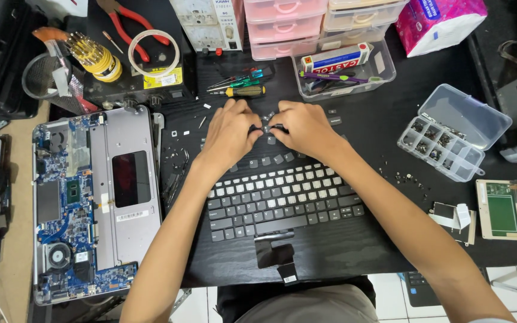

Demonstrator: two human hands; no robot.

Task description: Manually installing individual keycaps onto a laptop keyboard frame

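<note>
The left hand (230, 133) and the right hand (304, 127) met above the far edge of a loose black keyboard (282, 200) that lay flat on the dark table (360, 245), and between their fingertips sat a small dark keycap (265, 128), pinched from both sides, the fingers of each hand closed together on it. The piece was held just past the keyboard's top row, a little above the tabletop and roughly on the midline of the keyboard. It was too small and too covered by the fingers to show more than a dark, flat, squarish shape. The keyboard itself looked partly stripped: many keys in the upper rows showed pale undersides or bare sockets, while the lower rows and the long space bar kept their dark grey caps, and a flat ribbon cable (275, 254) trailed from its near edge. Several loose keycaps (273, 160) lay scattered on the table just below the hands. To the left lay an opened laptop base (88, 203) with its blue circuit board exposed. To the right stood a clear compartment box (444, 140) of small parts with its lid open, and screwdrivers (240, 84) lay beyond the hands.
</note>
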